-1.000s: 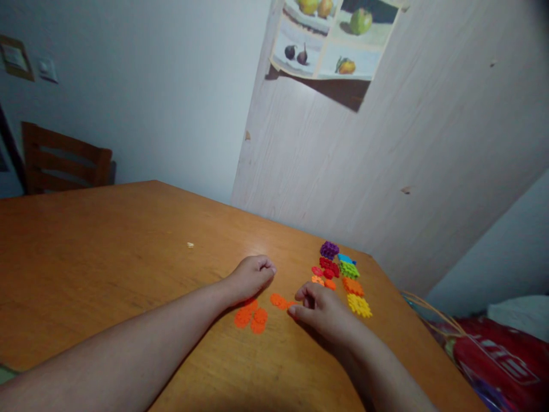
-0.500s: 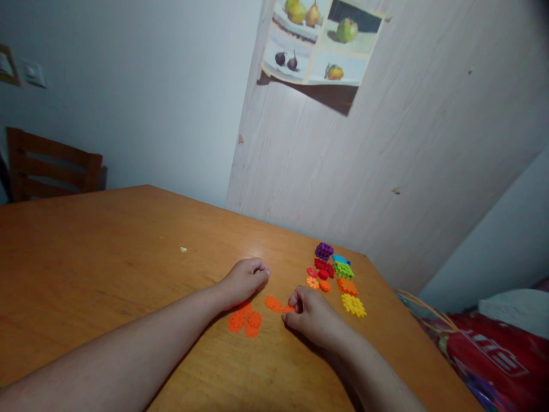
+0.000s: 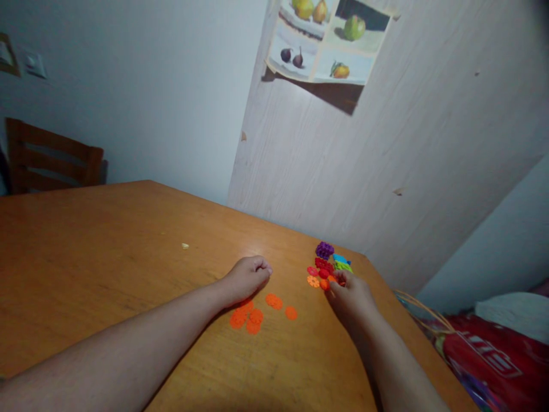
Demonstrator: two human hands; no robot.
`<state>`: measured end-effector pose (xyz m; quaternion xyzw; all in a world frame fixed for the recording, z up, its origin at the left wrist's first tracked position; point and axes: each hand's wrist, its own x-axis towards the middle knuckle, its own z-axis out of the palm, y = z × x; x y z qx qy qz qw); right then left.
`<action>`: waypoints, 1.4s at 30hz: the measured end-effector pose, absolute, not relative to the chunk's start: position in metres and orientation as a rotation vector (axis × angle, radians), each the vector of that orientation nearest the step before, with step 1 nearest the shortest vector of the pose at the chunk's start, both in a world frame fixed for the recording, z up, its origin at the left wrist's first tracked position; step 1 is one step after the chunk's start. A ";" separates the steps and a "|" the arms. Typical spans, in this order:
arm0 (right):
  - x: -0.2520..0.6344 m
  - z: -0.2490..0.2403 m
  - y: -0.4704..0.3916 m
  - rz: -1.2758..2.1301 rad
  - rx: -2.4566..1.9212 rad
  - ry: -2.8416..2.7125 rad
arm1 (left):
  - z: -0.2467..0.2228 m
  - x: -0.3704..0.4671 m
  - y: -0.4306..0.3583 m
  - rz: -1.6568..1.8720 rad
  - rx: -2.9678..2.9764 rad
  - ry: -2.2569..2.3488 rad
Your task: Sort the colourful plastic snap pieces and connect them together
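My right hand (image 3: 354, 293) is closed in a pinch beside the sorted pieces, with an orange notched disc (image 3: 331, 278) showing at its fingertips. Just by those fingers lie an orange disc (image 3: 324, 285), a light orange flower-like disc (image 3: 313, 281) and red discs (image 3: 323, 274). My left hand (image 3: 247, 278) rests on the table with its fingers curled; whatever is inside them, if anything, is hidden. Near its wrist several orange discs (image 3: 253, 326) overlap in a loose pile. Between the hands lie an overlapping orange pair (image 3: 273, 301) and a single orange disc (image 3: 291, 312).
Purple pieces (image 3: 325, 250), blue pieces (image 3: 341, 259) and green pieces (image 3: 343, 266) sit in stacks toward the wooden table's (image 3: 107, 240) far right corner. A small pale scrap (image 3: 185, 246) lies left. Beyond the right edge is a red bag (image 3: 493, 355); a chair (image 3: 54, 157) stands far left.
My right hand has moved right and away from me, from the loose orange discs to the sorted stacks, which it now partly covers. My left hand has stayed in place.
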<state>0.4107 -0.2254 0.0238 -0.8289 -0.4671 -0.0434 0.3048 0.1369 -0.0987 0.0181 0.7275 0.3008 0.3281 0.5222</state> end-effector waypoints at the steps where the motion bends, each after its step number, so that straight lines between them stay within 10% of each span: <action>1: 0.413 0.024 -0.225 -0.133 -2.237 -1.253 | 0.018 0.137 -0.099 0.786 1.744 0.721; 14: 0.397 0.029 -0.225 -0.177 -2.271 -1.288 | 0.017 0.137 -0.096 0.808 1.779 0.720; 29: 0.317 0.040 -0.241 0.581 -2.005 -1.810 | 0.018 0.136 -0.095 0.805 1.794 0.726; 42: 0.359 0.015 -0.219 0.571 -1.771 -1.201 | 0.019 0.136 -0.097 0.804 1.802 0.736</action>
